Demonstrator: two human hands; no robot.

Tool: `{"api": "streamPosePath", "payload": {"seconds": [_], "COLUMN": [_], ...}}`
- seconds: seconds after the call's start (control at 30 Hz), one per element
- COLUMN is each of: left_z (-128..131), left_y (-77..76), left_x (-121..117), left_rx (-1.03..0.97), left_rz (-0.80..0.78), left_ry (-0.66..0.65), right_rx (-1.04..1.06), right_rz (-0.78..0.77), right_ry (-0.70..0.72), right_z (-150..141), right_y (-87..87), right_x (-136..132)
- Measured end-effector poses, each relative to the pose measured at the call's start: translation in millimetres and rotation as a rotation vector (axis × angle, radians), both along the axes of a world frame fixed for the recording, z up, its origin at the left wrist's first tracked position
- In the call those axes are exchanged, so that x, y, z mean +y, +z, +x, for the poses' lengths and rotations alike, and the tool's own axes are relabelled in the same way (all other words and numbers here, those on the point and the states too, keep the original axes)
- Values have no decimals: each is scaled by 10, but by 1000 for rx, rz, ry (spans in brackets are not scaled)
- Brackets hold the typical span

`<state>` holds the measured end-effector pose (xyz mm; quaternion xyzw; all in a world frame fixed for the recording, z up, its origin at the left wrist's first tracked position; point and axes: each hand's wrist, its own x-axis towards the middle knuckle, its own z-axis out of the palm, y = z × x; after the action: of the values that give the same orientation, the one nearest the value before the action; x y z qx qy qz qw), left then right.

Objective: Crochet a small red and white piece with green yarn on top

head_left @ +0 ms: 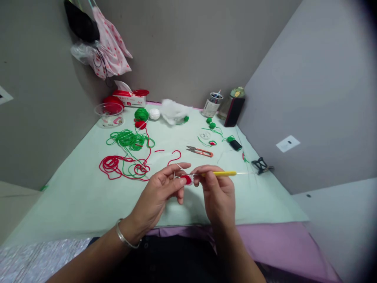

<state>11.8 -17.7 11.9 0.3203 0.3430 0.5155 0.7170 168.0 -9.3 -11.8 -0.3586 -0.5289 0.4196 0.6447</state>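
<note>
Between thumb and fingers, my left hand (165, 184) pinches a small red and white crochet piece (186, 179). White yarn runs over the raised left index finger. My right hand (219, 192) is closed around a crochet hook (220, 173) with a yellow handle, its metal tip pointing left at the piece. The right fingertips are close to the white edge of the piece; whether they touch it I cannot tell. Just beyond the hands lie orange-handled thread snips (199, 151) and a short curl of red yarn (176, 154).
Loose green yarn (129, 139) and red yarn (112, 165) spread over the left side. Behind them stand a clear tub (109, 118), a tissue box (131, 99) and white stuffing (173, 112). A can (212, 105), a bottle (235, 96) and a black phone-like slab (235, 112) stand at back right.
</note>
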Motion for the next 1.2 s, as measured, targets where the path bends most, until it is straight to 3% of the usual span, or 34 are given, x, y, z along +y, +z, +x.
{"api": "streamPosePath", "payload": {"seconds": [0.23, 0.33, 0.53, 0.73, 0.83, 0.97, 1.07, 1.2], "left_z": [-31, -44, -33, -12, -37, -74, -58, 4], "left_y": [23, 1, -53, -18, 12, 42, 52, 30], "left_x": [2, -6, -9, -32, -13, 38, 40, 3], "left_rx": [31, 78, 139, 79, -39, -139, -102, -11], "left_rz": [30, 88, 158, 130, 14, -128, -75, 23], "left_ry": [11, 50, 109, 61, -58, -94, -52, -35], "right_rx": [-3, -173, -563, -673, -710, -395, -206, -271], "right_rz": [35, 147, 515, 612, 615, 400, 246, 294], "right_ry": [53, -29, -183, -314, -376, -271, -159, -144], "right_z": [35, 44, 17, -22, -33, -19, -26, -71], "right_y": [61, 78, 17, -115, -121, -11, 88, 101], "right_x": [-28, -91, -174, -193, -192, -142, -87, -75]}}
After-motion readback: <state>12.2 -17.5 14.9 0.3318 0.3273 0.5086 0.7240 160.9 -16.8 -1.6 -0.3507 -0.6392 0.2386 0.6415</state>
